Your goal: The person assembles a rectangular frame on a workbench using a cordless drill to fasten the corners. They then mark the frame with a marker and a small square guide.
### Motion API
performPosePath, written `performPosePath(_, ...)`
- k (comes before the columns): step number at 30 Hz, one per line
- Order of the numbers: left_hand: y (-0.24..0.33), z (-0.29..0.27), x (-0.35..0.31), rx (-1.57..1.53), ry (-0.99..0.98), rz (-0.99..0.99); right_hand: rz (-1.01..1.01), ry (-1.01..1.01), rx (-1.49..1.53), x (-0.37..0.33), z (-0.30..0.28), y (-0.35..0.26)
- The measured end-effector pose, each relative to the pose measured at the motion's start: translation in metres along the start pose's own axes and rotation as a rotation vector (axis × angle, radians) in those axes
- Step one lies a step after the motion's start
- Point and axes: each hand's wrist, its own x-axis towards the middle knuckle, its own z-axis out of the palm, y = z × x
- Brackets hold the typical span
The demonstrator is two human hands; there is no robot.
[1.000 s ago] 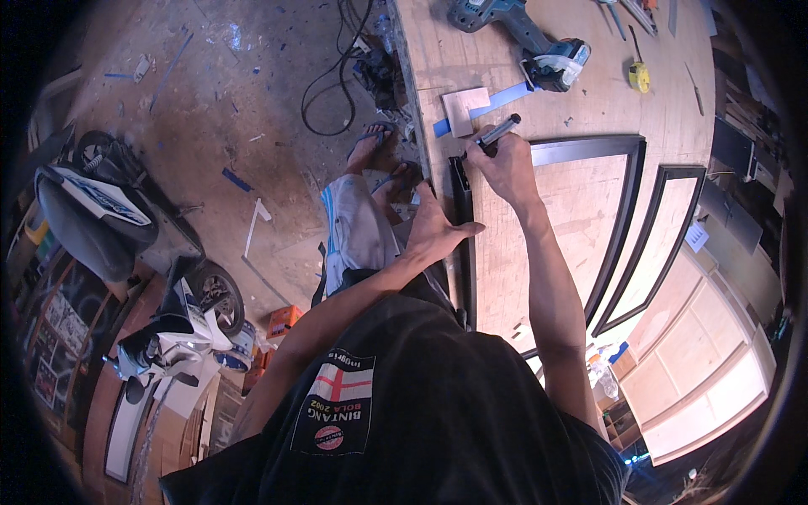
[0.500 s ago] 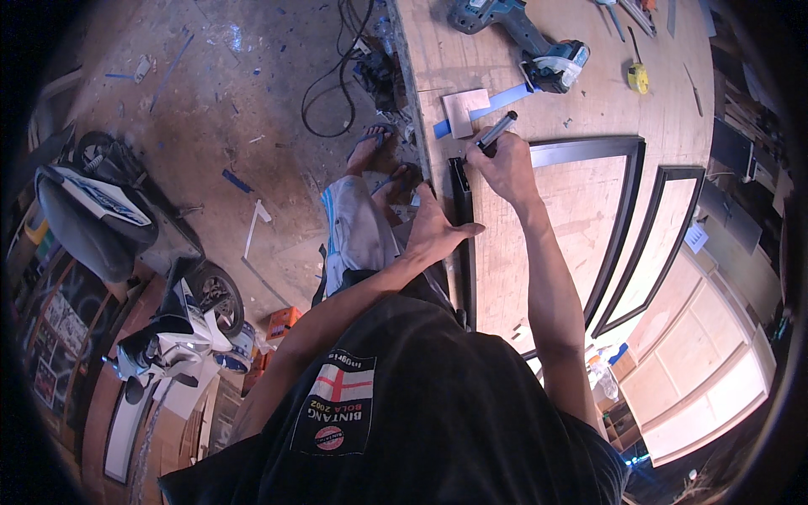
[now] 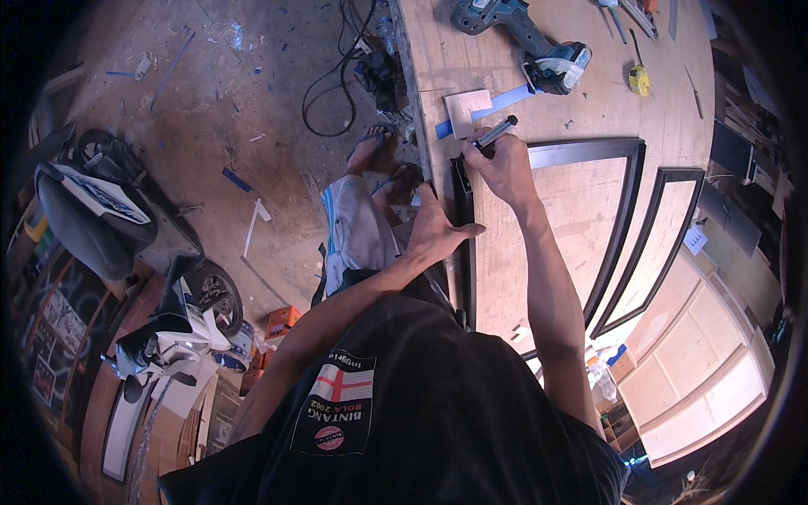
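Observation:
In my right hand [image 3: 502, 170] a dark marker [image 3: 497, 132] is pinched, its back end pointing up and away to the right. The fingertips are just above the far end of a black frame bar [image 3: 465, 244], which runs along the left edge of the workbench. Its writing tip is hidden by my fingers. Nearer to me, my left hand [image 3: 436, 231] grips that bar from the edge side, thumb laid across the top and fingers along its outer side. A larger black frame [image 3: 627, 194] lies flat to the right of the bar.
A cordless drill [image 3: 526, 38], a pale square piece [image 3: 461, 114] on a blue strip [image 3: 505, 98] and a yellow tape measure [image 3: 639, 82] lie on the workbench [image 3: 589, 109]. A narrower black frame [image 3: 656, 244] is farther right. Left, a motorbike [image 3: 181, 311] and a cable [image 3: 307, 105] occupy the floor.
The marker's back end has dipped slightly toward me, with a small shift of my right-hand fingers. My left hand stays in place on the bar.

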Motion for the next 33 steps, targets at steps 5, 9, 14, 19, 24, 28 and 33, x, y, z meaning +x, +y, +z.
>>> performPosePath(5,0.003,-0.001,-0.002,0.027,0.01,0.012,0.048,0.011,0.006,0.001,0.0,0.003)
performPosePath(9,-0.003,0.001,0.0,0.078,0.034,0.054,0.0,0.01,0.031,0.0,-0.001,-0.001)
performPosePath(14,0.0,-0.001,0.0,0.022,-0.007,-0.016,-0.004,0.032,0.059,-0.001,0.0,-0.002)
performPosePath(19,-0.005,0.002,0.0,0.074,0.039,0.063,-0.008,0.008,0.073,-0.001,0.0,0.0)
performPosePath(24,-0.002,0.0,0.0,0.012,-0.002,0.018,-0.051,0.003,0.021,-0.001,-0.003,-0.002)
performPosePath(28,-0.001,0.001,0.0,0.026,0.037,0.069,0.032,0.033,0.062,-0.007,-0.007,-0.015)
performPosePath(33,-0.003,0.001,0.0,0.05,0.052,0.092,0.084,0.127,0.073,-0.02,0.003,-0.014)
